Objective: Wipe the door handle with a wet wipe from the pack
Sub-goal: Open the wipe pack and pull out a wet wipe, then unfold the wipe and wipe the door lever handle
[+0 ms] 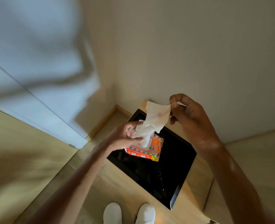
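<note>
Wet wipe sits mid-frame, stretched diagonally from lower left to upper right, white & crumpled, its lower end at the opening of the pack, its upper corner up near the wall. Right hand, right of centre, pinches that upper corner betw thumb & forefinger, fingertips pressed together on the sheet; other fingers curled loosely below. Left hand, just left of centre, rests on the pack's top w/ fingers spread over it & thumb alongside the wipe's lower part, touching it; can't tell if it truly clamps the sheet or only steadies the pack. Pack is orange/red w/ a checkered edge, white lid flap & printed text, lying flat on the glossy black top of a small table w/ a light wood frame, lower centre of frame. Pack sits toward the table's upper-left part. Table stands in the room corner against a pale wall, wood skirting running along the floor to its left. Left side of frame: a pale door, blurred, w/ a metal bit at the far left edge, too smeared to tell whether it's the handle. Bottom centre: two white shoes on a light wood floor, just beside the table's near edge. Both forearms bare, reaching up from the bottom of frame.
</note>
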Tool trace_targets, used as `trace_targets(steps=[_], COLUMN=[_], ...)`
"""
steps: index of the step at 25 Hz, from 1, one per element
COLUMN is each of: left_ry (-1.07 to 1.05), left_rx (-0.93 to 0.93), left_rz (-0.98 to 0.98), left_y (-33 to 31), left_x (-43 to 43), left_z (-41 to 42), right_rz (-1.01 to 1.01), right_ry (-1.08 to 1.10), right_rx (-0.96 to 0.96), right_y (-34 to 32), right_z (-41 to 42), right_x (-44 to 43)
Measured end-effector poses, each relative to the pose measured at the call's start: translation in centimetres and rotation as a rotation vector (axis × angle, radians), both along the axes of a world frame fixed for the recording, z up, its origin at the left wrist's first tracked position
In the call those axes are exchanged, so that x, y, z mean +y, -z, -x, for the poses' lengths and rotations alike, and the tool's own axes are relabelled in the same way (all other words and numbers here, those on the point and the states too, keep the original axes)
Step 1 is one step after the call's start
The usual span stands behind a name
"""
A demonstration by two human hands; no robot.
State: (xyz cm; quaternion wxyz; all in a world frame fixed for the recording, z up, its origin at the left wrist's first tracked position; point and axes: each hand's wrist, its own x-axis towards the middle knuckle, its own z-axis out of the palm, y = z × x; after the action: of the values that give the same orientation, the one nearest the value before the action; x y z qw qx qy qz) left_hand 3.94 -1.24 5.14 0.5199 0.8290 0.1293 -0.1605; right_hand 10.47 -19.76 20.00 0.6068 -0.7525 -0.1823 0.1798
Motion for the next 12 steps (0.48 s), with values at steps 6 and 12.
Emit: trace_targets(steps=[6, 12], left_ry=[0.010, -0.124], left_rx=[-0.015, -0.120], left_rz=[0.266, 0.443], left_y=[-18.6, -30.4], left_x=[-1.0, -1.5], left_z=[3.9, 12.1], right_rz=[-0.020, -0.066], right_ry=[-0.108, -0.115], right_rx=[0.085, 0.192], right_y=[-13.1, -22.3], right_z=[2.1, 7.1], right_x=[-0.3, -0.6])
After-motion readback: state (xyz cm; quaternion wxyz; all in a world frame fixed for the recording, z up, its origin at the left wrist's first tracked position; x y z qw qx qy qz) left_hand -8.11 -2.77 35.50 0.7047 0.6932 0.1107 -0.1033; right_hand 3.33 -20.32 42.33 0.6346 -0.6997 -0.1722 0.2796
